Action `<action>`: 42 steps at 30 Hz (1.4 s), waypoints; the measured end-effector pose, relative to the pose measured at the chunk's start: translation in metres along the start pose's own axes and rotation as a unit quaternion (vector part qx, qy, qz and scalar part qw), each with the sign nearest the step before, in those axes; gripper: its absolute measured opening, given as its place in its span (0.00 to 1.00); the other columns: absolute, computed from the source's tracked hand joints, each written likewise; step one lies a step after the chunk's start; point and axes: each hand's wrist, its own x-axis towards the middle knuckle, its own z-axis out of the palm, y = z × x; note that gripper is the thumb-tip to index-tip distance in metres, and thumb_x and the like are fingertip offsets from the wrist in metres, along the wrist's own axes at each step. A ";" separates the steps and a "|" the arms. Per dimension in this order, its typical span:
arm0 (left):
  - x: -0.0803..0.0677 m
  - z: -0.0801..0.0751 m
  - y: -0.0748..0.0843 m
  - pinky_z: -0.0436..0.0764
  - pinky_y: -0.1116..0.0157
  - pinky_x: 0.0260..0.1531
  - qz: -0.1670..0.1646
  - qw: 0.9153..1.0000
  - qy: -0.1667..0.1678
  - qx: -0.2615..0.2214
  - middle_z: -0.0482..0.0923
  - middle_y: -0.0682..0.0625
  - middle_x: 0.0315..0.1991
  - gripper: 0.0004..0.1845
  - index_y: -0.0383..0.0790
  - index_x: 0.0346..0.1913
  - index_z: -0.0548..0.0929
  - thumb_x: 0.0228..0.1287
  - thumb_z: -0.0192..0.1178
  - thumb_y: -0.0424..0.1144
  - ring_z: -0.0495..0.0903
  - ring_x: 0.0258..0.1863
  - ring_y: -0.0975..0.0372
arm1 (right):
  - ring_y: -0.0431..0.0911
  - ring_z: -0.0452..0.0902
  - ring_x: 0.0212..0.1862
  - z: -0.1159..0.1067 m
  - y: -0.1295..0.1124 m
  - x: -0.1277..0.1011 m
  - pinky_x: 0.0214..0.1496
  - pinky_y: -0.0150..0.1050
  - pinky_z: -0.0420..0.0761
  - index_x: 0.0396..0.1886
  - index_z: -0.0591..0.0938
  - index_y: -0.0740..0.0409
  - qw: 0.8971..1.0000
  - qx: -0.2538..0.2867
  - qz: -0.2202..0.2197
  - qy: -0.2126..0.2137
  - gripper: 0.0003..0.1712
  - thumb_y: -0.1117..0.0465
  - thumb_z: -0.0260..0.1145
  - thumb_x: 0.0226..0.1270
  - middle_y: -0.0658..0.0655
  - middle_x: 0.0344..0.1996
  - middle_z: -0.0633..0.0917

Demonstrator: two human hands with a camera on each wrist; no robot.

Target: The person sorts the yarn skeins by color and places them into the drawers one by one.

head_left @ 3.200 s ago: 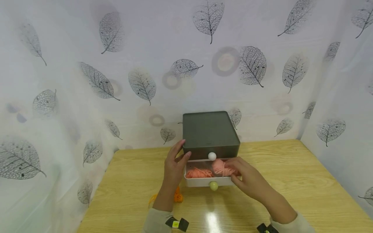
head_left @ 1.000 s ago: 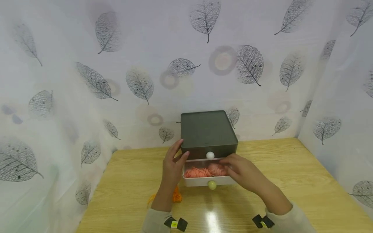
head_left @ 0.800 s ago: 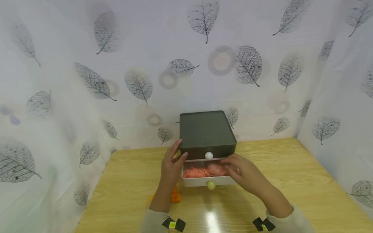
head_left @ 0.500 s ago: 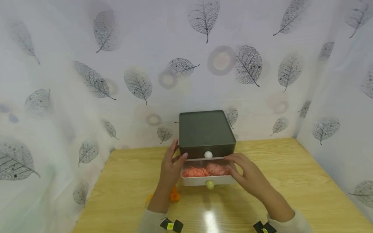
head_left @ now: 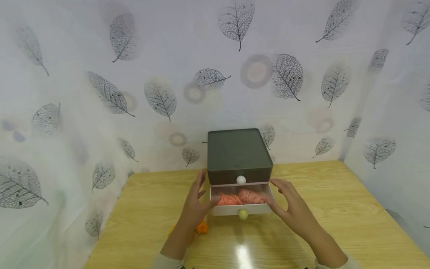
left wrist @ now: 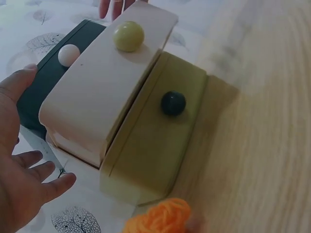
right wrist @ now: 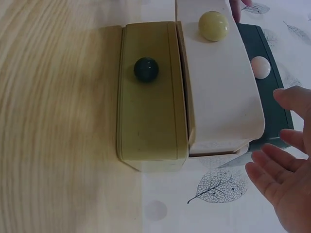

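The table (head_left: 141,220) under my arms is pale wood, with leaf-printed sheets (head_left: 100,74) hung round it. At its middle stands the chest (head_left: 238,149), dark on top, three drawers stacked. The middle drawer (head_left: 240,208), white with a yellow-green knob (head_left: 242,214), is pulled out toward me, and pink yarn (head_left: 242,197) lies inside it. The drawer below (right wrist: 150,92) is shut, its knob (right wrist: 146,69) dark green. My left hand (head_left: 195,203) is at the drawer's left side, fingers spread and straight, holding nothing. My right hand (head_left: 290,205) is just beside the drawer's right side, fingers likewise loose and wide. A tuft of orange yarn (head_left: 201,226) lies on the table by my left wrist.
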 end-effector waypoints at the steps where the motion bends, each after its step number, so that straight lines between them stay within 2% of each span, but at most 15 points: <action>1: -0.003 0.000 -0.001 0.69 0.46 0.73 -0.010 1.000 -0.003 0.002 0.53 0.54 0.81 0.54 0.59 0.82 0.49 0.59 0.74 0.52 0.59 0.79 0.49 | 0.47 0.71 0.65 0.000 0.000 -0.002 0.66 0.13 0.62 0.73 0.69 0.59 1.000 0.000 0.006 -0.002 0.39 0.65 0.73 0.63 0.58 0.67 0.74; 4: -0.009 -0.001 -0.005 0.69 0.42 0.71 -0.035 0.999 -0.014 0.004 0.53 0.52 0.81 0.56 0.65 0.81 0.48 0.56 0.75 0.54 0.62 0.76 0.43 | 0.50 0.73 0.64 0.000 0.001 -0.006 0.66 0.17 0.67 0.75 0.67 0.56 1.000 -0.007 0.027 -0.009 0.41 0.62 0.73 0.65 0.58 0.69 0.73; 7: -0.015 -0.002 -0.009 0.71 0.41 0.69 -0.047 0.999 -0.024 0.006 0.53 0.54 0.81 0.59 0.72 0.79 0.48 0.51 0.78 0.56 0.66 0.73 0.40 | 0.53 0.77 0.62 0.000 0.002 -0.010 0.63 0.34 0.78 0.78 0.64 0.53 0.999 -0.019 0.045 -0.020 0.43 0.60 0.73 0.66 0.59 0.71 0.72; 10: -0.018 -0.004 -0.012 0.71 0.45 0.70 -0.027 0.999 -0.030 0.012 0.54 0.57 0.80 0.59 0.73 0.78 0.49 0.49 0.79 0.53 0.65 0.74 0.46 | 0.57 0.79 0.61 0.001 0.005 -0.014 0.59 0.53 0.82 0.79 0.62 0.53 0.998 -0.021 0.056 -0.032 0.44 0.59 0.72 0.67 0.61 0.72 0.71; 13: -0.021 -0.006 -0.013 0.72 0.50 0.71 -0.008 0.999 -0.030 0.028 0.54 0.58 0.80 0.58 0.70 0.79 0.50 0.51 0.78 0.51 0.63 0.76 0.52 | 0.61 0.79 0.61 0.002 0.006 -0.017 0.58 0.61 0.81 0.79 0.61 0.52 0.996 -0.008 0.073 -0.046 0.44 0.57 0.71 0.68 0.62 0.73 0.70; 18: -0.022 -0.008 -0.014 0.70 0.53 0.72 -0.010 0.999 -0.031 0.040 0.53 0.55 0.81 0.55 0.66 0.80 0.51 0.55 0.75 0.52 0.60 0.77 0.54 | 0.64 0.78 0.62 0.004 0.007 -0.019 0.59 0.63 0.80 0.80 0.60 0.51 0.993 0.015 0.101 -0.062 0.43 0.54 0.69 0.70 0.62 0.73 0.69; 27: -0.022 -0.008 -0.017 0.71 0.54 0.72 -0.010 0.999 -0.030 0.043 0.54 0.56 0.80 0.54 0.64 0.80 0.51 0.56 0.74 0.55 0.61 0.77 0.54 | 0.65 0.77 0.63 0.010 0.012 -0.020 0.61 0.61 0.79 0.78 0.63 0.60 0.992 0.026 0.103 -0.064 0.41 0.55 0.68 0.71 0.64 0.72 0.71; 30: -0.021 -0.007 -0.018 0.72 0.54 0.71 -0.009 0.999 -0.026 0.047 0.55 0.57 0.80 0.53 0.64 0.80 0.52 0.56 0.74 0.55 0.62 0.77 0.54 | 0.65 0.77 0.63 0.011 0.014 -0.020 0.62 0.61 0.79 0.78 0.62 0.58 0.992 0.029 0.104 -0.060 0.40 0.56 0.68 0.72 0.64 0.72 0.71; 36: -0.022 -0.006 -0.019 0.73 0.49 0.69 0.005 0.999 -0.019 0.049 0.57 0.50 0.80 0.51 0.56 0.81 0.55 0.59 0.72 0.53 0.64 0.75 0.48 | 0.65 0.77 0.64 0.014 0.016 -0.019 0.62 0.61 0.78 0.78 0.62 0.58 0.992 0.035 0.104 -0.055 0.39 0.56 0.66 0.73 0.64 0.73 0.70; 42: -0.020 -0.003 -0.020 0.75 0.49 0.68 -0.003 0.998 -0.014 0.059 0.59 0.49 0.79 0.49 0.55 0.80 0.55 0.61 0.70 0.57 0.66 0.74 0.46 | 0.65 0.75 0.65 0.018 0.018 -0.019 0.62 0.61 0.78 0.80 0.59 0.56 0.991 0.047 0.108 -0.061 0.39 0.55 0.63 0.76 0.64 0.75 0.67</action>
